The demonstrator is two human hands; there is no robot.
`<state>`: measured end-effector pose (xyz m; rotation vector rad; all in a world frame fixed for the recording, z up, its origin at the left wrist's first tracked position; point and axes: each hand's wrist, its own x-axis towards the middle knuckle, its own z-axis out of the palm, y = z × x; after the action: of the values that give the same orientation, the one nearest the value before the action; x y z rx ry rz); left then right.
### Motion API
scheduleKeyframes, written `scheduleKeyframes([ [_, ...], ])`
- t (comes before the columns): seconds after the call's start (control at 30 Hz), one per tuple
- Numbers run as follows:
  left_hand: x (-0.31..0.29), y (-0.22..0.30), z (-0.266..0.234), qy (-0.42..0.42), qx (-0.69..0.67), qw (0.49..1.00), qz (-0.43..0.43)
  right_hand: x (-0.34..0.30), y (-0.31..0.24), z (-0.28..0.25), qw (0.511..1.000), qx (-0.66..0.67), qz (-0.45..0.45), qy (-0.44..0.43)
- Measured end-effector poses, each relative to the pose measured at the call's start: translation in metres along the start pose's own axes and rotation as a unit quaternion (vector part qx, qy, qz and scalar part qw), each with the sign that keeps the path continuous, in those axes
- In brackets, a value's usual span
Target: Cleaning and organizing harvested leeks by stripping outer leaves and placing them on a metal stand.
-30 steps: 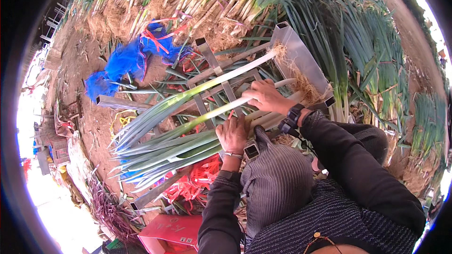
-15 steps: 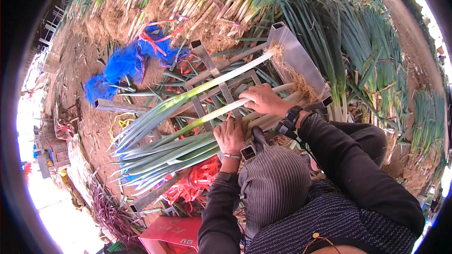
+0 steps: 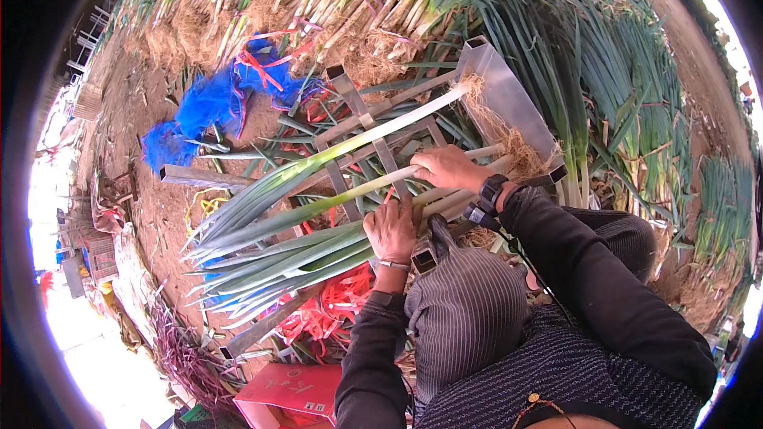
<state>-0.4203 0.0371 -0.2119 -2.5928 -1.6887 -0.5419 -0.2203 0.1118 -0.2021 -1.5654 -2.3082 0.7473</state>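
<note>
Several long leeks lie across a metal frame (image 3: pixel 366 117), white ends and hairy roots to the right, green leaves to the left. My right hand (image 3: pixel 451 168) is closed over the white shaft of a middle leek (image 3: pixel 369 184). Lower and to the left, my left hand (image 3: pixel 392 230) curls around the lower bunch of leeks (image 3: pixel 302 258); its palm side is hidden. A separate leek (image 3: pixel 381 129) rests higher on the frame, untouched by either hand. The roots lie by an upright metal plate (image 3: pixel 510 95) at the frame's right end.
Rooted leek bundles (image 3: pixel 350 12) line the far side, and more leeks (image 3: pixel 620 71) lie to the right. Blue netting (image 3: pixel 211 107) sits left of the frame. Red plastic strips (image 3: pixel 330 302) and a red box (image 3: pixel 290 389) are near my left forearm.
My right hand shifts very slightly along with its wrist and stays on the middle leek. My left hand keeps its hold on the lower bunch. The leeks hardly move.
</note>
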Motion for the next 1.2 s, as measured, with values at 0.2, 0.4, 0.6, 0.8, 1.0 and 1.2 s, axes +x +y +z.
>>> scheduleKeyframes([
  [0.2,-0.001,-0.001,0.002,-0.018,0.008,1.0,-0.013,0.005,-0.033,-0.016,0.995,-0.037,-0.048,0.08],
  [0.4,-0.003,-0.007,0.005,0.009,0.026,1.0,0.009,0.034,-0.061,-0.03,0.975,-0.121,-0.109,0.152],
  [0.6,-0.004,-0.002,0.006,-0.011,0.013,1.0,-0.011,0.042,-0.054,-0.032,0.989,-0.079,-0.073,0.104],
  [0.8,-0.004,-0.006,0.004,0.013,0.029,0.999,0.009,0.023,-0.084,-0.134,0.944,-0.135,-0.142,0.265],
  [1.0,-0.004,-0.007,0.01,0.021,0.027,0.999,0.013,-0.032,-0.031,-0.241,0.937,-0.092,-0.089,0.324],
  [1.2,-0.005,-0.005,0.008,0.003,0.017,1.0,-0.002,-0.103,0.066,-0.263,0.942,0.121,0.082,0.303],
])
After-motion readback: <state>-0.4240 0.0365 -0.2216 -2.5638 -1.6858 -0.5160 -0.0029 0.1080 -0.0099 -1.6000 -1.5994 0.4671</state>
